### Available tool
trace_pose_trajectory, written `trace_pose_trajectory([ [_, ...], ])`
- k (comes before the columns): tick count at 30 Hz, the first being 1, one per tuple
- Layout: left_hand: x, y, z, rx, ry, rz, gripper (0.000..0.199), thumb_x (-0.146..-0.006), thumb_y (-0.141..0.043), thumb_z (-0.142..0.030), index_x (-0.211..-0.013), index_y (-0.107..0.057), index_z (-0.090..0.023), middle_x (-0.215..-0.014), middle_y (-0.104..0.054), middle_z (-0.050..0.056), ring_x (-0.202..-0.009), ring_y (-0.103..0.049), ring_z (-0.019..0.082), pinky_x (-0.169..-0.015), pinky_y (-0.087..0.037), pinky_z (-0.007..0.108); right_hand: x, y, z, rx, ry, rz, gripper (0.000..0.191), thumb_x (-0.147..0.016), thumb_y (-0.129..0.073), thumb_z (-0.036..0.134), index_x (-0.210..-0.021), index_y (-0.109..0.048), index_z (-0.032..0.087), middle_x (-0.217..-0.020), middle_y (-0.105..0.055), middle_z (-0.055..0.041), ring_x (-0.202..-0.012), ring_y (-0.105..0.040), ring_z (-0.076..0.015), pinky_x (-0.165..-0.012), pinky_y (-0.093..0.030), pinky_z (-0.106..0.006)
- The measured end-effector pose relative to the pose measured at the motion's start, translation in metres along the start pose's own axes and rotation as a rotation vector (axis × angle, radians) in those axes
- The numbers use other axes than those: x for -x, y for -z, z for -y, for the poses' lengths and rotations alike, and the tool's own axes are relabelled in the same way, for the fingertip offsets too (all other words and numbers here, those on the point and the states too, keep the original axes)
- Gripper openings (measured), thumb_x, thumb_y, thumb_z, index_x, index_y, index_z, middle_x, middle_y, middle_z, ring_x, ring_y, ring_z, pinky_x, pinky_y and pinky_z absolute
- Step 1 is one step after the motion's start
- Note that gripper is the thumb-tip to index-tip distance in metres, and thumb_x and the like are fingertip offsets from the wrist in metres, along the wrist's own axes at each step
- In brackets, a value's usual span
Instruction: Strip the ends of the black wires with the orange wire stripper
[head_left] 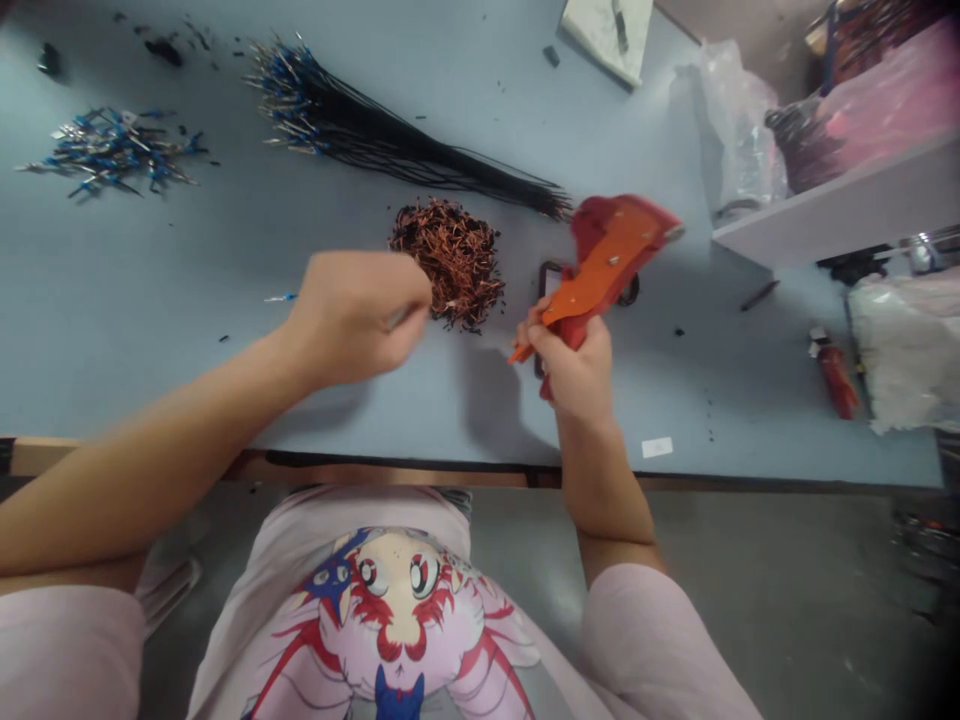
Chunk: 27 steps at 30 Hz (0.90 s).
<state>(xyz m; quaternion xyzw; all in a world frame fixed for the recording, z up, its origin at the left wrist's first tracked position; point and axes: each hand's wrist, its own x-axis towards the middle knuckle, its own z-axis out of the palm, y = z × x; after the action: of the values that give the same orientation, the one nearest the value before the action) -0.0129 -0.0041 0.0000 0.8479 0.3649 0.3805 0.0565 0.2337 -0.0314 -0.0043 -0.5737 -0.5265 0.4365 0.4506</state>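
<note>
My right hand is wrapped round the handles of an orange and red hand tool, whose head points up and to the right. Just left of a pile of copper-coloured wire scraps, my left hand is closed in a pinch; what it holds, if anything, is too small to tell. A bundle of black wires with blue and metal ends lies above the pile. One small blue-ended piece rests left of my left hand.
A heap of blue and silver connectors lies at the upper left. Behind the tool is a dark-framed object. On the right are a shelf with plastic bags, a pen and a red tool. The table's front edge runs before me.
</note>
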Motion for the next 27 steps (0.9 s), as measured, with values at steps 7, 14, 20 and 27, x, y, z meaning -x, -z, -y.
trace_pose_trajectory([
  [7,-0.011,0.013,0.009,0.123,0.469,0.324,0.014,-0.088,-0.053,-0.027,-0.086,-0.064,-0.02,-0.08,-0.07,0.002,-0.071,-0.061,0.017,-0.065,-0.039,0.031,-0.017,0.015,-0.008,0.01,-0.066,0.106,0.049,-0.077,-0.081,0.048,-0.114,-0.06,0.024,-0.123,-0.068,-0.0108,-0.097,-0.071,-0.0249,-0.079,-0.062,-0.042],
  [14,-0.006,-0.004,0.001,0.104,0.49,0.647,0.015,-0.087,-0.051,-0.028,-0.087,-0.064,-0.02,-0.089,-0.074,0.004,-0.079,-0.065,0.022,-0.068,-0.041,0.031,-0.014,0.016,-0.003,-0.045,-0.135,0.2,0.059,-0.07,-0.085,0.054,-0.116,-0.064,0.024,-0.138,-0.062,-0.0124,-0.103,-0.073,-0.0305,-0.074,-0.064,-0.041],
  [20,-0.001,-0.011,0.005,0.174,0.433,0.319,0.009,-0.085,-0.055,-0.025,-0.084,-0.063,-0.021,-0.082,-0.073,0.001,-0.069,-0.062,0.016,-0.061,-0.038,0.028,-0.011,0.019,0.006,-0.097,-0.291,0.265,0.044,-0.074,-0.081,0.044,-0.108,-0.065,0.021,-0.105,-0.074,-0.009,-0.084,-0.072,-0.0231,-0.067,-0.061,-0.036],
  [27,0.0,-0.015,0.003,0.279,0.374,-0.018,0.008,-0.085,-0.058,-0.017,-0.077,-0.058,-0.019,-0.072,-0.064,-0.002,-0.062,-0.054,0.01,-0.059,-0.043,0.026,-0.008,0.011,0.004,-0.119,-0.292,0.336,0.042,-0.076,-0.081,0.038,-0.11,-0.066,0.02,-0.109,-0.071,-0.0078,-0.084,-0.072,-0.0208,-0.068,-0.061,-0.034],
])
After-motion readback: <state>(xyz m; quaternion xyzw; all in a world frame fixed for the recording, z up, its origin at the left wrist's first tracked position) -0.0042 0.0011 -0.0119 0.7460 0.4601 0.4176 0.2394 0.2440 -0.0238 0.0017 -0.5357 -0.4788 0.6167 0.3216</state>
